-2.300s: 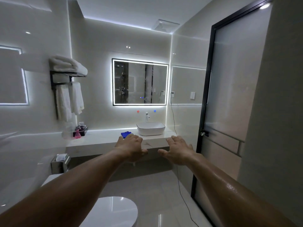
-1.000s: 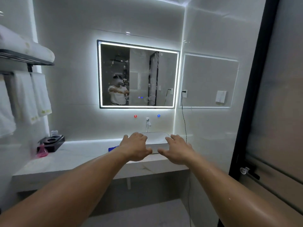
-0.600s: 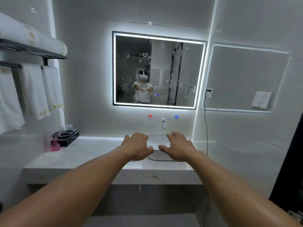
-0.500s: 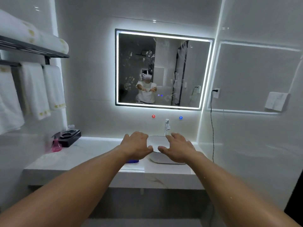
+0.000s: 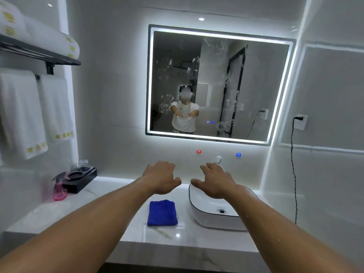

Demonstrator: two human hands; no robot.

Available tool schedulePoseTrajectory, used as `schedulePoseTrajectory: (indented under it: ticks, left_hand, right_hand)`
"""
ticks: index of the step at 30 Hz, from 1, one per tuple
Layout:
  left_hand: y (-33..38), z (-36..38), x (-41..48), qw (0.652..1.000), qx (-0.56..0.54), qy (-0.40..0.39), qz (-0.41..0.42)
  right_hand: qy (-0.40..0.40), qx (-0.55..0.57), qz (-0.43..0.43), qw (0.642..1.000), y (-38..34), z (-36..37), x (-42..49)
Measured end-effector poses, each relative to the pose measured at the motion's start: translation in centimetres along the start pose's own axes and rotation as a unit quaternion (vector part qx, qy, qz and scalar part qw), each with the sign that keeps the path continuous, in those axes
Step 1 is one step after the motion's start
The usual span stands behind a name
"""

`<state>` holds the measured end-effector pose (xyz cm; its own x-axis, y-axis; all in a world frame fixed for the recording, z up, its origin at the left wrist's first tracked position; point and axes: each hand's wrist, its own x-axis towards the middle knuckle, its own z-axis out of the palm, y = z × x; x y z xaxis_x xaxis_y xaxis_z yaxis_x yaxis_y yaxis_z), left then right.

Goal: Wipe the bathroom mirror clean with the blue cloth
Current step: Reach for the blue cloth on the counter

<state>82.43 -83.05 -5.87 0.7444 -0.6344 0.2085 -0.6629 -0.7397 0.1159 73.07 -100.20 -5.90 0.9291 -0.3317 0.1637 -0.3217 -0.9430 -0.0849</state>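
closer now, i'm hovering both hands, left hand [image 5: 160,177] and right hand [image 5: 215,181], fingers relaxed and grasping nothing, above the blue cloth [image 5: 162,213] lying on the tabletop [image 5: 110,211], ready to grab it for the smeared mirror [image 5: 218,85].

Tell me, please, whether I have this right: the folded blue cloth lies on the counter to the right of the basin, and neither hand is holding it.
Not quite. The head view shows the blue cloth lying on the counter to the left of the basin, not the right. The rest stands: neither the left hand nor the right hand is holding it.

Fuzzy blue cloth [image 5: 162,213], glossy countertop [image 5: 197,241]
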Motion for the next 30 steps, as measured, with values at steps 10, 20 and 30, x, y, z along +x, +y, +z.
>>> schedulePoseTrajectory:
  ticks: [10, 20, 30]
  left_hand:
    - [-6.1, 5.3, 12.3, 0.999, 0.008, -0.027, -0.038]
    - [-10.7, 10.4, 26.2, 0.996, 0.004, -0.054, -0.077]
    - [-16.7, 19.9, 32.5, 0.986, -0.026, -0.148, -0.079]
  right_hand:
    - [-0.031, 0.014, -0.029, 0.999, 0.2, 6.5, 15.1]
    - [-0.069, 0.036, -0.061, 0.995, 1.2, 13.1, 31.1]
    - [-0.172, 0.034, -0.051, 0.983, -0.4, 22.3, 39.1]
